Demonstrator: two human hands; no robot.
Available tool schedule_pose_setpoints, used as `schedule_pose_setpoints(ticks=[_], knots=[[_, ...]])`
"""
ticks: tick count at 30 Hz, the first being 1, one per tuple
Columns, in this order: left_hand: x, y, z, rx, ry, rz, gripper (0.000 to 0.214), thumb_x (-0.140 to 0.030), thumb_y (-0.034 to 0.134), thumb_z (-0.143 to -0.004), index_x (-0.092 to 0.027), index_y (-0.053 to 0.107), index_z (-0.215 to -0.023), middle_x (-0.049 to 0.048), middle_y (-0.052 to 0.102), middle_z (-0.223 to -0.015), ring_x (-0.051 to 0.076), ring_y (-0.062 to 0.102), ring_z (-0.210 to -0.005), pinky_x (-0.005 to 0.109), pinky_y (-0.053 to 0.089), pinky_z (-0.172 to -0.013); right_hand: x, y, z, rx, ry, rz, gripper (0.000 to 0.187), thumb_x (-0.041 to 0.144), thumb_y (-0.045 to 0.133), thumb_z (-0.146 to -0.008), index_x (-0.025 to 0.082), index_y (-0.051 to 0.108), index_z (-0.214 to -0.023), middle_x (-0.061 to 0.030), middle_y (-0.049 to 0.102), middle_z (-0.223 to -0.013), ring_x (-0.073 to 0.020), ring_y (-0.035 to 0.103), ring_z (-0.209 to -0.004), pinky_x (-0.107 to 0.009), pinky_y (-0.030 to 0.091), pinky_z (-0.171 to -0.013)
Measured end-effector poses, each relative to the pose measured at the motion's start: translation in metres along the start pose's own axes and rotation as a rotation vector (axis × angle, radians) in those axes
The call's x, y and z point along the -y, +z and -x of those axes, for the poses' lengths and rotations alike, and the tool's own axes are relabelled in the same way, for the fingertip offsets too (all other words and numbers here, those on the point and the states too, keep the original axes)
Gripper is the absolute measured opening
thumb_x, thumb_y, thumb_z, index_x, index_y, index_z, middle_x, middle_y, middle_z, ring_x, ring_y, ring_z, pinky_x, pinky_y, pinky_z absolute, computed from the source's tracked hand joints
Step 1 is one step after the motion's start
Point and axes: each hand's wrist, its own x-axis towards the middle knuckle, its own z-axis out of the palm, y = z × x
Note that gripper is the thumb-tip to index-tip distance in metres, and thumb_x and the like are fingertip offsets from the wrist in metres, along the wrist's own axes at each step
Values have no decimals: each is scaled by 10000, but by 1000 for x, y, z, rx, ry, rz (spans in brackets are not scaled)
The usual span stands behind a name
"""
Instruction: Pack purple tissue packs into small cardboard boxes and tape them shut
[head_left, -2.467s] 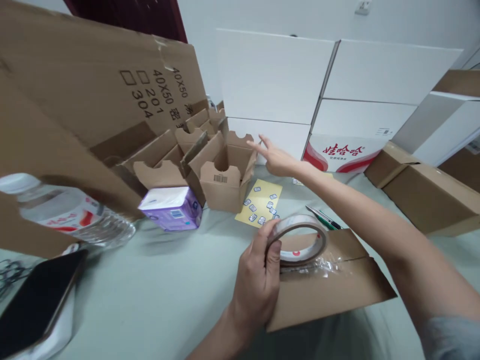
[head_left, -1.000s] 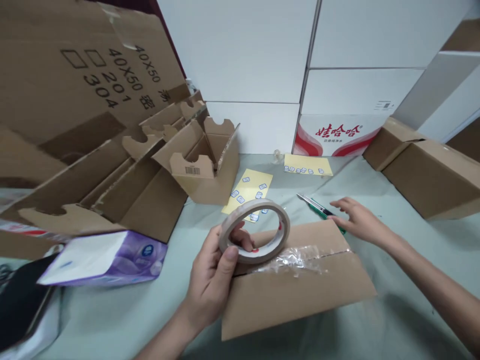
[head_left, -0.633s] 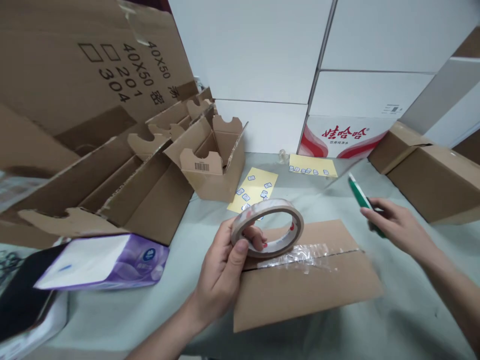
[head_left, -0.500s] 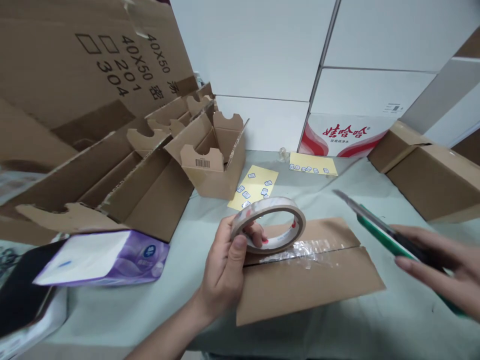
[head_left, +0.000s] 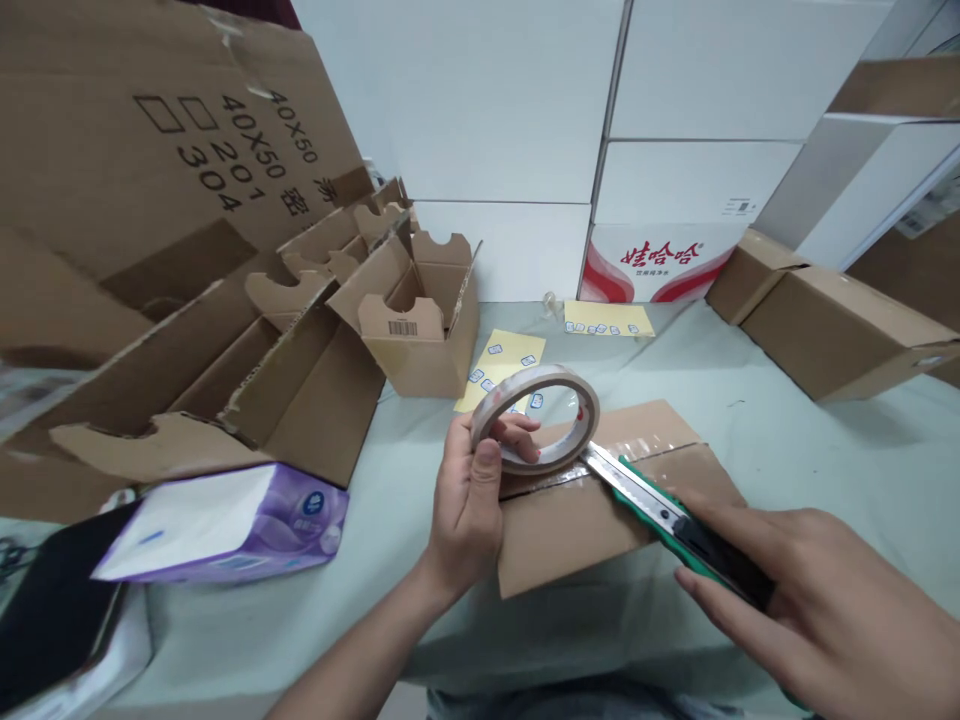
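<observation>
Left hand has thumb and fingers clamped on a tape roll toward its one o'clock — tilted, over the left end of a taped cardboard box at three o'clock. A green utility knife points toward ten o'clock, blade tip at the roll's four-o'clock edge — handle gripped in the right hand.

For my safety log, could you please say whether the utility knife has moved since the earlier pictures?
Yes; the utility knife has come nearer the camera, away from the far yellow sheet.
</observation>
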Motion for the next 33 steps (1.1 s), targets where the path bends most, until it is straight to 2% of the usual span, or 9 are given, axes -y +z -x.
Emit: schedule_pose_setpoints(ticks=[2,7,13,19,24,26,29,31,33], knots=[[1,2,0,-35,3,-9,321,-474,425,-1003,-173,534,-1028,67,672,-925,160,650,-781,289,569,-719,5,5,2,45,-12,19,337,270,507,-917,251,544,-1251,52,688,-634,-149,646,-445,-254,484,-396],[2,3,2,-48,19,-26,345,-490,425,-998,-167,547,-1002,76,683,-934,161,662,-757,294,579,-700,7,13,4,-3,-39,79,287,268,470,-918,200,536,-1189,32,677,-590,-169,658,-431,-257,460,-381],[0,3,6,-56,11,-81,358,-470,379,-1017,-171,574,-1014,23,658,-747,149,662,-663,261,548,-630,11,11,-2,17,-97,177,354,262,472,-899,159,513,-1235,25,660,-564,-192,638,-398,-284,422,-363],[3,4,3,-167,40,-124,341,-493,409,-1006,-183,536,-943,39,701,-813,193,698,-839,331,548,-783,14,18,3,-14,-125,256,242,259,460,-885,151,565,-1074,-19,667,-572,-210,629,-384,-303,408,-326],[7,4,-4,-230,40,-28,326,-490,418,-1005,-198,507,-892,13,689,-746,204,704,-884,389,510,-926,17,15,9,-32,-104,152,341,270,475,-899,158,562,-1209,-25,707,-631,-199,645,-424,-290,433,-368],[8,-4,-12,-313,36,55,321,-508,421,-990,-209,488,-896,-2,666,-692,208,706,-861,401,508,-931,2,5,2,-64,-8,77,316,328,474,-932,199,590,-1196,-1,692,-608,-183,624,-415,-280,425,-386],[10,-32,-28,-400,-89,38,376,-602,411,-917,-228,449,-903,-34,622,-638,189,694,-775,361,530,-852,-53,-7,-18,-210,218,95,397,527,479,-926,227,638,-1130,14,632,-550,-170,539,-379,-289,387,-411],[15,-57,-33,-356,-219,-38,416,-629,454,-855,-217,471,-911,-38,616,-625,176,672,-682,329,537,-751,-102,-2,-36,-265,377,155,431,578,485,-900,227,651,-1089,-24,674,-686,-195,581,-505,-306,417,-498],[25,-81,-31,-278,-335,-119,441,-617,531,-811,-185,531,-897,-27,612,-589,175,636,-579,310,519,-629,-145,17,-55,-193,407,148,397,536,493,-878,221,663,-1050,-67,700,-869,-245,645,-740,-326,454,-626]])
